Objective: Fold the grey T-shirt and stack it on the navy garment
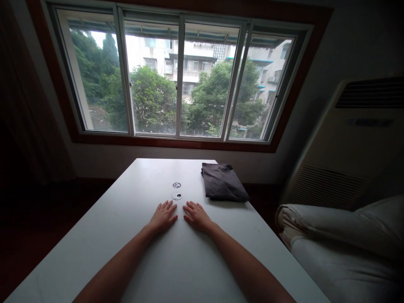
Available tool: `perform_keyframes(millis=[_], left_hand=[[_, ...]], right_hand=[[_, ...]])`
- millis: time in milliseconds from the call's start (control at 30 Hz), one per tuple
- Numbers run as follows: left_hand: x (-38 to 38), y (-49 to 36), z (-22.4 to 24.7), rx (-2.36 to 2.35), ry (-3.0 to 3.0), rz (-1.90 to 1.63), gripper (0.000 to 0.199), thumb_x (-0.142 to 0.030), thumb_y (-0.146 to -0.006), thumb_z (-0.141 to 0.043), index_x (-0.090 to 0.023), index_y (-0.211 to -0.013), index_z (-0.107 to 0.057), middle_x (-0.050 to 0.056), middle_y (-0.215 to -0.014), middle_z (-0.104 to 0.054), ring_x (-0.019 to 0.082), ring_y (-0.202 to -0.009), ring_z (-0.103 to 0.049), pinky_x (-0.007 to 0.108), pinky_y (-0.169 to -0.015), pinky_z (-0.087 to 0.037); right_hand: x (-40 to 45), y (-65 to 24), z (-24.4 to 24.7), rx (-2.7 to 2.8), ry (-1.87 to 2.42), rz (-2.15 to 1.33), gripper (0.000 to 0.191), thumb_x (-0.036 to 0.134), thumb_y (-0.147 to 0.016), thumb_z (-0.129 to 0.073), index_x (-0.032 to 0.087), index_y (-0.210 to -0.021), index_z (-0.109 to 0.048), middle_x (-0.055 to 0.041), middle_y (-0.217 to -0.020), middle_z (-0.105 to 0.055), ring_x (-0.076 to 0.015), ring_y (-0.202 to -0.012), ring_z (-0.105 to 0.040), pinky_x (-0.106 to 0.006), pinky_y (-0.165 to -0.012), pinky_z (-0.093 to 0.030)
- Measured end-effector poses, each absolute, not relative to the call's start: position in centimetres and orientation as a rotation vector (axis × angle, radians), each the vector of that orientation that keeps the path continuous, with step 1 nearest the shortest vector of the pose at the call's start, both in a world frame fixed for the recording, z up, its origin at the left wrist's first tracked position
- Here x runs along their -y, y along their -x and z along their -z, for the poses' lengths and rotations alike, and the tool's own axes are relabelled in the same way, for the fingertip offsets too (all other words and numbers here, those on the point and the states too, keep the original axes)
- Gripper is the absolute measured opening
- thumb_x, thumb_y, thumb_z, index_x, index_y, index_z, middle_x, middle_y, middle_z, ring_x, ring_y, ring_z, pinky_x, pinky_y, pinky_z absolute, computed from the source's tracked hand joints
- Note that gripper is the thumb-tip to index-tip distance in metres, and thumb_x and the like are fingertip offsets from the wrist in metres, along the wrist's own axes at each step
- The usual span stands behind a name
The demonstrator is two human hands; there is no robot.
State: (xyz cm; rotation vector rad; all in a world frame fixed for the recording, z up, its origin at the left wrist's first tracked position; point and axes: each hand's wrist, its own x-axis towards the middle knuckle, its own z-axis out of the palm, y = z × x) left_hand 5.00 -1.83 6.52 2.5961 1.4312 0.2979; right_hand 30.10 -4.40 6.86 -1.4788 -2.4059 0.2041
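Note:
My left hand (163, 216) lies palm down on the white table (104, 235), fingers spread and holding nothing. Beside it, a small gap away, my right hand (196, 215) rests flat in the same way, also without anything in it. Just beyond the fingertips are two round fittings in the tabletop, a nearer disc (175, 196) with a dark opening and a farther disc (176, 185). A folded dark grey cloth (223, 182) lies at the table's far right edge, past my right hand and apart from it.
A wide sliding window (154, 139) with a reddish-brown frame spans the wall behind the table. To the right stand a floor air conditioner (356, 134) and a pale covered sofa (341, 261). A curtain (28, 105) hangs at the left.

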Motion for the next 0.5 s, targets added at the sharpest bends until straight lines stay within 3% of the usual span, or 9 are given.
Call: perform_keyframes(millis=[500], left_hand=[[1.17,-4.64,-5.73,-1.433,-2.616,-0.305,0.063,-0.057,-0.104,-0.045,-0.027,-0.160,-0.045,0.010,-0.172,-0.031,0.033,-0.160,-0.023,0.056,-0.130,-0.015]], right_hand=[[4.35,-30.20,-6.68,2.425,1.470,-0.190,0.054,0.047,-0.104,-0.055,0.026,-0.154,-0.053,-0.0134,-0.166,-0.041,-0.0325,-0.155,-0.034,-0.057,-0.126,-0.025]])
